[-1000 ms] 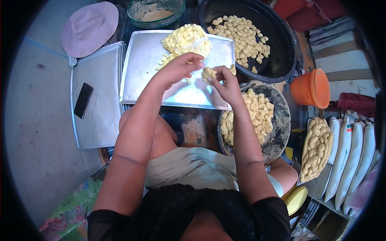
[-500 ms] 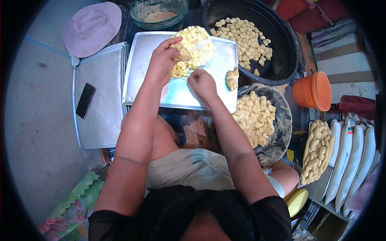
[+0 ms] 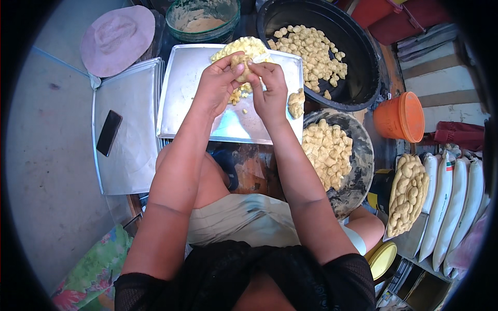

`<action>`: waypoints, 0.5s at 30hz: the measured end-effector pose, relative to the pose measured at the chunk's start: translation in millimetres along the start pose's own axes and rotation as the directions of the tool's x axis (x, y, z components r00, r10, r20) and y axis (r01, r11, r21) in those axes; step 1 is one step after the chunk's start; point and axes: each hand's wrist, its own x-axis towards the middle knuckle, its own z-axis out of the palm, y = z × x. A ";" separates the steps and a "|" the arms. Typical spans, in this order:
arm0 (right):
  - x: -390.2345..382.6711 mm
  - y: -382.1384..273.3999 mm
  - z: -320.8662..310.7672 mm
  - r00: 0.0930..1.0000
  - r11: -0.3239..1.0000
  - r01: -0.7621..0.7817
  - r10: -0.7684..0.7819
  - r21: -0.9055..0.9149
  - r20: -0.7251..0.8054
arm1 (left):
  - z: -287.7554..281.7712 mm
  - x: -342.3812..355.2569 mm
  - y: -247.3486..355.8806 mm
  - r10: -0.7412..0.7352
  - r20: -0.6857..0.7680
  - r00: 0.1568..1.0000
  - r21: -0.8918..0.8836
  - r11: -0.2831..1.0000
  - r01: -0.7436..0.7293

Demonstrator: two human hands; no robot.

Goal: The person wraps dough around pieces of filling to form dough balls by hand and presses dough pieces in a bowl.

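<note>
Above the metal tray [image 3: 179,98], my left hand [image 3: 215,85] holds a small piece of tan dough [image 3: 241,66] between thumb and fingers. My right hand [image 3: 270,90] pinches the same dough from the other side, so both hands are closed on it. Just behind them lies a heap of small pale-yellow cubes [image 3: 244,47], like diced cheese, on clear plastic; my hands cover part of it. Loose yellow bits [image 3: 245,110] are scattered below on the tray. Another lump of dough [image 3: 295,103] rests at the tray's right edge.
A large black tub [image 3: 365,78] and a floury round basin [image 3: 361,155] hold many dough pieces at the right. Beyond the tray stands a green bowl [image 3: 207,33] of powder. An orange bucket [image 3: 399,116] is far right; a phone [image 3: 109,133] lies on stacked trays [image 3: 132,155] at left.
My right hand has risen from the yellow cubes to the dough and now grips it too. The dough in my left hand has shifted slightly right and looks more gathered.
</note>
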 end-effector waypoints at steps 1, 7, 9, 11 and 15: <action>-1.3 -2.3 -1.8 0.999 0.997 0.030 -0.027 -0.067 0.043 | -0.6 0.5 -1.4 0.014 0.002 1.000 -0.030 0.999 -0.014; 18.3 3.6 -28.5 0.899 0.948 0.250 -0.152 -0.196 0.412 | 4.5 -13.7 -5.4 -0.046 0.258 0.965 0.067 0.997 0.029; 21.6 -4.8 -34.0 0.876 0.994 0.091 -0.108 0.059 0.469 | 6.4 -12.8 -6.9 -0.009 0.305 0.952 0.006 1.000 0.008; 12.1 -3.5 -24.4 0.928 0.956 -0.081 -0.031 0.283 0.372 | 1.2 -5.4 -13.1 0.169 0.422 0.891 0.242 0.926 -0.291; 7.8 -4.6 -26.6 0.954 0.787 -0.295 0.271 0.541 0.125 | 18.5 -7.3 -4.3 -0.097 0.351 0.931 0.455 0.887 -0.079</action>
